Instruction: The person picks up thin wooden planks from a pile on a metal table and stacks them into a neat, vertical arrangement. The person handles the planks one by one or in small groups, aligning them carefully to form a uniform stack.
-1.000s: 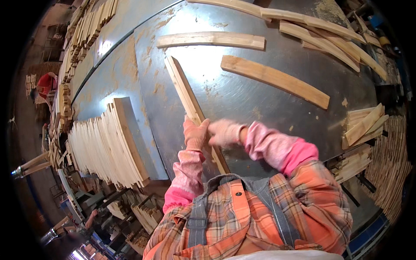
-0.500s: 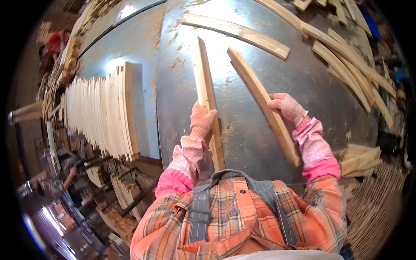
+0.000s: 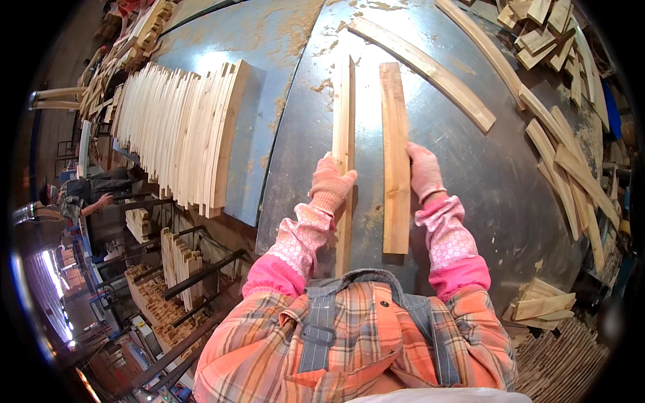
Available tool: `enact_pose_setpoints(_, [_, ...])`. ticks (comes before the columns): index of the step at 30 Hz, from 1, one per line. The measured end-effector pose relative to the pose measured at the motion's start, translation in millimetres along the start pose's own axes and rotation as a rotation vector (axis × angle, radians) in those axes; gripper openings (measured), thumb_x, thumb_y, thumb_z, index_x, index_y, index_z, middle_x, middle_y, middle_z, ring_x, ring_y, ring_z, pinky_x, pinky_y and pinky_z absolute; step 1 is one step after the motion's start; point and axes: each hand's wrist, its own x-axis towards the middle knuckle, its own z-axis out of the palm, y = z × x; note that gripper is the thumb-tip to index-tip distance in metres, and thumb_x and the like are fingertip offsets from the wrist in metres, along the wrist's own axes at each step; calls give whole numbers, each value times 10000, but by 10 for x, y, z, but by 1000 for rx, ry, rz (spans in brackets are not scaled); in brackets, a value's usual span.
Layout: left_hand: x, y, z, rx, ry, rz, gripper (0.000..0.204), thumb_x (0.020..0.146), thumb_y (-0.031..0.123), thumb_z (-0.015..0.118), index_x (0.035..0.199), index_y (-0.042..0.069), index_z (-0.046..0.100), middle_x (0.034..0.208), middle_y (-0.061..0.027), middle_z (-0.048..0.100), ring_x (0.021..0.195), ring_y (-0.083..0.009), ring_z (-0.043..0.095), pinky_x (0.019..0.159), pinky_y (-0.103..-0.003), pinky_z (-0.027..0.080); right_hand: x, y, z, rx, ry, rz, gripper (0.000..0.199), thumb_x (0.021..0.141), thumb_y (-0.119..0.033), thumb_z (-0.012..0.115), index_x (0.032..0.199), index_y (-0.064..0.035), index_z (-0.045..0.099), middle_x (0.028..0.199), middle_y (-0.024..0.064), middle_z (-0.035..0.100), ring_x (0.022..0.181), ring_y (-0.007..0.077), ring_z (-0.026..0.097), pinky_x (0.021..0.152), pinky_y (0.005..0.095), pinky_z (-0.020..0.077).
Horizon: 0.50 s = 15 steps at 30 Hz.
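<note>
Two wooden slats lie lengthwise on the grey metal table (image 3: pixel 510 201), running away from the person and almost parallel, with a narrow strip of bare metal between them.

The left hand (image 3: pixel 331 183), in a pink glove, is closed around the left slat (image 3: pixel 345 127) about halfway along it — fingers wrapped over the near edge, the thumb side against the wood. This slat stands on its thin edge, and its near end runs down past the wrist toward the person's chest.

The right hand (image 3: pixel 423 171), also gloved, lies just right of the right slat (image 3: pixel 395 148), fingers stretched out long and pressed against its right edge. It is not wrapped around the wood — it touches from the side only. This slat lies flat, and its near end stops short of the table's near rim.

Left of the table, a tight row of pale boards (image 3: pixel 185 131) stands on edge on a blue surface. A longer curved slat (image 3: pixel 423 67) lies slanting on the table beyond the right hand, and a loose pile of slats (image 3: pixel 571 161) crowds the table's right rim.
</note>
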Motion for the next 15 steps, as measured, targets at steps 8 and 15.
enact_pose_setpoints(8, [-120,465,102,294,121,-13,1189,759,323,822,1618,-16,73,1407,-300,509,1266,-444,558,1094,-478,462,723,-755,-218,-328,-275,374,624,978,-306,647,1496,0,483,1476,226,556,1379,355,531,1163,401,425])
enact_pose_setpoints(15, [-112,466,66,256,101,-7,1169,776,299,805,1611,-35,58,1390,-310,511,1229,-451,580,1068,-493,480,1379,-249,-1474,-1010,-49,454,813,871,-396,786,1528,-82,425,1375,184,629,1270,367,606,1044,443,501])
